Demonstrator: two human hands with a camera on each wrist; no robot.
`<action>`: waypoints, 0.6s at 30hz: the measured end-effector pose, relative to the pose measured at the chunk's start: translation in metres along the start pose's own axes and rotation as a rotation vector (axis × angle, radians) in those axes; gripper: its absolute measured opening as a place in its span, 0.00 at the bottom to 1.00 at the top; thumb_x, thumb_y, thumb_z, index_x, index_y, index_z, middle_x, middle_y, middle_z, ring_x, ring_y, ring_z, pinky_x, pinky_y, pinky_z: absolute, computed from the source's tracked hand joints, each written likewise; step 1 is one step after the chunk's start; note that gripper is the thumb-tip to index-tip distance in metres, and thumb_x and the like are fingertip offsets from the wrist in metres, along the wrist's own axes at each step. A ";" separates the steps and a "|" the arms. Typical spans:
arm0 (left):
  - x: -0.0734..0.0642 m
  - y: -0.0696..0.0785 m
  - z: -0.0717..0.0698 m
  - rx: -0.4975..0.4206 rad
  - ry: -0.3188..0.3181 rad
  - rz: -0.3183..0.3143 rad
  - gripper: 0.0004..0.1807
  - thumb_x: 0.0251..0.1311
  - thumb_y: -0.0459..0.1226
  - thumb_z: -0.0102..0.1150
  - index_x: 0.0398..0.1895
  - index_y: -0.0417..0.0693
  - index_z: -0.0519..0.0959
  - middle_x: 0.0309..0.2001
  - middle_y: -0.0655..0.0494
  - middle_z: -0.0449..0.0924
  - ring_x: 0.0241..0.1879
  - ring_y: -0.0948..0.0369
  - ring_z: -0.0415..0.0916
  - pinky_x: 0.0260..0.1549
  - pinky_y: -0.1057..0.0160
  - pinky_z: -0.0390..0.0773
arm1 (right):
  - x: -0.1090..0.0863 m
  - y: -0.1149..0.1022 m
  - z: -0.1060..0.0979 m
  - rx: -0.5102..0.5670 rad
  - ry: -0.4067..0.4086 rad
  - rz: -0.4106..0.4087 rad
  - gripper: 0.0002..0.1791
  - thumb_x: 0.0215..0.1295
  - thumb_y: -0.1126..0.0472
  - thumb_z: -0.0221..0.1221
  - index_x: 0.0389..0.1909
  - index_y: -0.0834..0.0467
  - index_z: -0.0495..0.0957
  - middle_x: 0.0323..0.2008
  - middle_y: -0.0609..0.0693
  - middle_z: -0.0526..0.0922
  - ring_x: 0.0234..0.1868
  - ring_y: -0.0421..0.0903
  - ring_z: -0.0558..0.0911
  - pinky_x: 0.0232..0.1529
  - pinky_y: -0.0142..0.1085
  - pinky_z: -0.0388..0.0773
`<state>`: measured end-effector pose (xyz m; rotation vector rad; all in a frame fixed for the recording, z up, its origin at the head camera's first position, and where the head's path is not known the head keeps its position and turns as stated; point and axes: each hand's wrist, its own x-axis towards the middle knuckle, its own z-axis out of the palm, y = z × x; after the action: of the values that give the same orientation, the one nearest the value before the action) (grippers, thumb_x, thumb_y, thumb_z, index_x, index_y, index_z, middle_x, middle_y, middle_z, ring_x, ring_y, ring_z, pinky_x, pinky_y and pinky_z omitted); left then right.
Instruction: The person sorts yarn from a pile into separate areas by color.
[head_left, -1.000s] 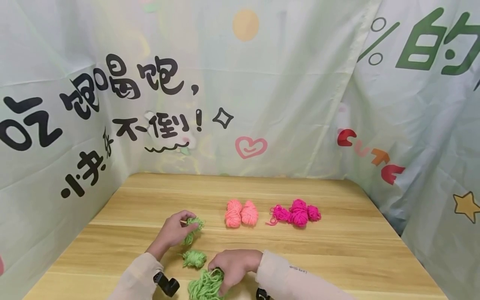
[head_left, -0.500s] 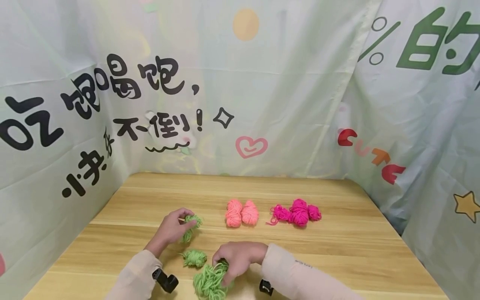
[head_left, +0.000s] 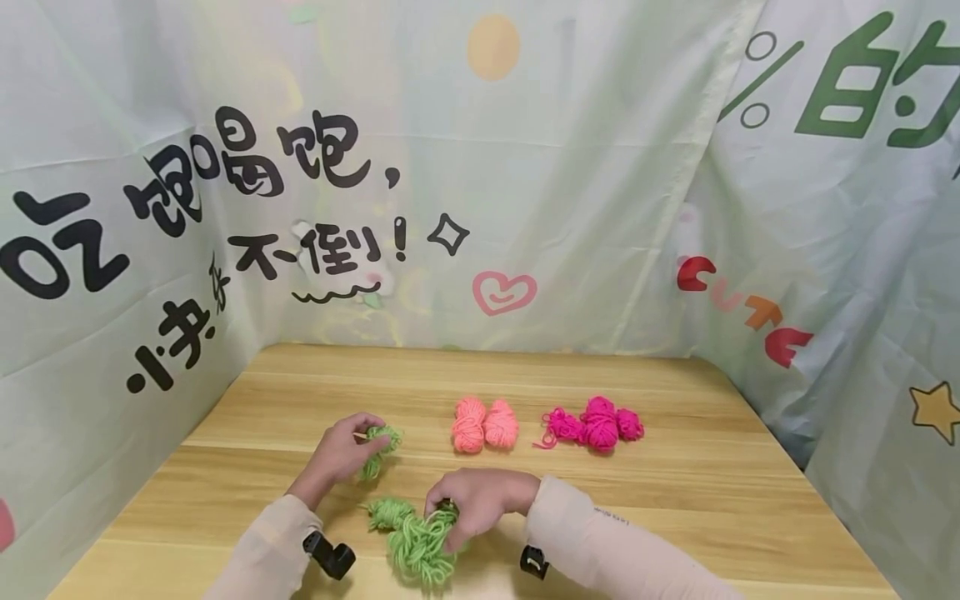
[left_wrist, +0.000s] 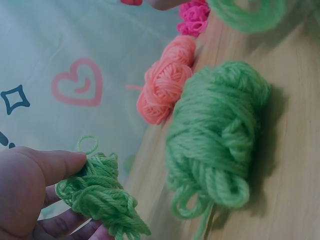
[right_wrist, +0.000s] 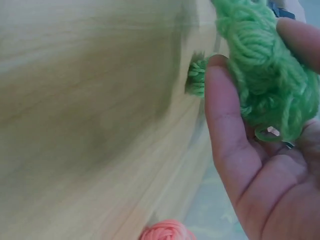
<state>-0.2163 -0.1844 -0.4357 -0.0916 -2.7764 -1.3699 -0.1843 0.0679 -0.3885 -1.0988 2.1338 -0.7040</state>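
Note:
My left hand (head_left: 347, 450) pinches a small bundle of green yarn (left_wrist: 100, 192) between thumb and fingers, at the left of the table. My right hand (head_left: 480, 504) grips a larger, loose green yarn bundle (head_left: 422, 550) near the front; its strands hang in loops below the fingers. In the right wrist view that bundle (right_wrist: 270, 70) lies between thumb and fingers. Between the two hands a wound green yarn skein (head_left: 390, 513) lies on the wood, partly covered by the right hand's bundle in the head view. In the left wrist view this skein (left_wrist: 217, 135) shows whole.
Two coral yarn skeins (head_left: 485, 425) lie side by side farther back on the wooden table (head_left: 675, 508). To their right sits a row of magenta yarn bundles (head_left: 600, 423) with a loose tail. A printed cloth (head_left: 585, 167) hangs behind and at both sides.
My right hand has moved away from the front edge with its loose green bundle, so the bundle now overlaps the middle skein in view. The left hand has barely shifted, still holding its yarn.

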 end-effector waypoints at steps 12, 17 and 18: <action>0.002 -0.003 -0.004 0.005 0.001 -0.004 0.18 0.62 0.44 0.64 0.50 0.45 0.79 0.50 0.49 0.78 0.46 0.52 0.75 0.38 0.56 0.80 | 0.003 -0.001 -0.010 0.130 0.017 -0.066 0.14 0.50 0.70 0.68 0.39 0.56 0.79 0.32 0.39 0.78 0.34 0.33 0.75 0.38 0.28 0.77; 0.002 -0.003 -0.004 0.001 0.004 -0.018 0.18 0.62 0.44 0.64 0.51 0.44 0.79 0.50 0.49 0.78 0.47 0.52 0.74 0.38 0.55 0.79 | 0.005 -0.001 -0.014 0.168 0.023 -0.096 0.15 0.52 0.69 0.67 0.40 0.56 0.78 0.35 0.40 0.78 0.37 0.33 0.75 0.42 0.28 0.76; 0.002 -0.003 -0.004 0.002 0.005 -0.021 0.18 0.62 0.45 0.64 0.51 0.45 0.79 0.50 0.49 0.78 0.47 0.52 0.74 0.38 0.55 0.79 | 0.005 -0.001 -0.015 0.174 0.026 -0.100 0.15 0.52 0.69 0.67 0.41 0.56 0.78 0.35 0.40 0.78 0.37 0.34 0.76 0.42 0.29 0.76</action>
<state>-0.2182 -0.1891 -0.4355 -0.0591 -2.7823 -1.3701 -0.1970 0.0657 -0.3798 -1.1132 2.0071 -0.9360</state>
